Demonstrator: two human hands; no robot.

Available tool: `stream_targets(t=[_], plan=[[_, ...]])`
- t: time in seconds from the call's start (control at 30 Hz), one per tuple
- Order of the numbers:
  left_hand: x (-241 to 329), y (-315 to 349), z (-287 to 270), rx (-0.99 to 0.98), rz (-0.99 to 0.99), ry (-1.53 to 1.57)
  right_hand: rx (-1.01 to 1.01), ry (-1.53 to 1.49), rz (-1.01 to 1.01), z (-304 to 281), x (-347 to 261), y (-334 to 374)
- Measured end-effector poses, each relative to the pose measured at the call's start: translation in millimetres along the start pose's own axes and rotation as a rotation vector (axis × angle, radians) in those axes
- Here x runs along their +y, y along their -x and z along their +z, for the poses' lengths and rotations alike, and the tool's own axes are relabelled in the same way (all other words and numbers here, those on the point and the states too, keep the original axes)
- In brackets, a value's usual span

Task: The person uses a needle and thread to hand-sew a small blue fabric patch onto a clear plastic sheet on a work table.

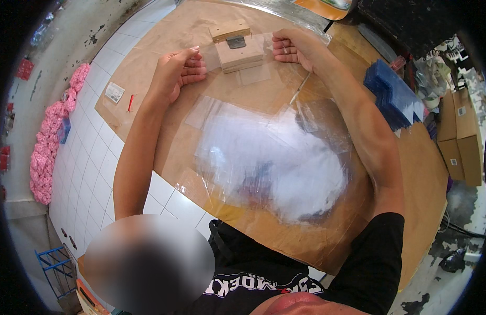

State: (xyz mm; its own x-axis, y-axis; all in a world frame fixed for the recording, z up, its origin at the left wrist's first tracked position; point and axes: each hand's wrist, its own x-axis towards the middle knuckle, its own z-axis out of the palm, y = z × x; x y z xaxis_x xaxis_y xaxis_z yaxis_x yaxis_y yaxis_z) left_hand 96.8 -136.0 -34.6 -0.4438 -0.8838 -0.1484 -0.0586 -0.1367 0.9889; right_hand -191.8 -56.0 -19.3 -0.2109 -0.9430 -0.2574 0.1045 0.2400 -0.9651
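A small wooden block fixture [240, 60] with a dark metal piece [236, 42] on it stands at the far side of the table. A clear plastic sheet [211, 56] stretches across the fixture between my hands, hard to make out against the wood. On its left side, my left hand [181, 72] pinches the sheet between thumb and fingers. Opposite, my right hand [298, 48] pinches the sheet's other end, the remaining fingers curled. Nearer to me lies a wide, glossy pile of clear plastic sheets [269, 163].
Brown paper [174, 142] covers the table. A thin stick [300, 88] lies below my right hand. At right are a blue plastic stack [390, 94] and cardboard boxes [460, 136]. A white label [115, 92] and red slim object [130, 103] lie left. Pink bundles [46, 152] line the wall.
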Motion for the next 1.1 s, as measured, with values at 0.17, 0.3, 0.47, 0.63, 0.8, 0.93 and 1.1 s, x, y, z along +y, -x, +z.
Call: stream_targets(t=[0.17, 0.3, 0.47, 0.63, 0.8, 0.93, 1.1], plan=[[0.2, 1.5, -0.6, 0.000, -0.007, 0.013, 0.013, 0.000, 0.003, 2.0, 1.2, 0.6], [-2.6, -1.2, -4.4, -0.005, 0.004, 0.030, 0.005, 0.000, 0.020, 2.2, 0.1, 0.2], [5.6, -0.6, -0.9, 0.081, 0.063, 0.037, 0.047, 0.097, -0.089, -11.2, -8.4, -6.6], [12.3, 2.0, -19.1, 0.357, 0.300, -0.098, 0.174, 0.570, -0.319, -12.5, -32.7, 16.8], [29.0, 28.1, -2.7, 0.349, 0.652, -0.151, -0.321, 1.266, -0.563, -35.1, -27.9, 99.9], [29.9, 66.2, 35.1, -0.011, 0.686, -0.229, -0.371, 1.453, -0.576, -56.2, -10.8, 136.7], [32.0, 106.0, 78.7, -0.296, 0.736, -0.469, -0.422, 1.356, -0.303, -46.3, -20.8, 135.0]])
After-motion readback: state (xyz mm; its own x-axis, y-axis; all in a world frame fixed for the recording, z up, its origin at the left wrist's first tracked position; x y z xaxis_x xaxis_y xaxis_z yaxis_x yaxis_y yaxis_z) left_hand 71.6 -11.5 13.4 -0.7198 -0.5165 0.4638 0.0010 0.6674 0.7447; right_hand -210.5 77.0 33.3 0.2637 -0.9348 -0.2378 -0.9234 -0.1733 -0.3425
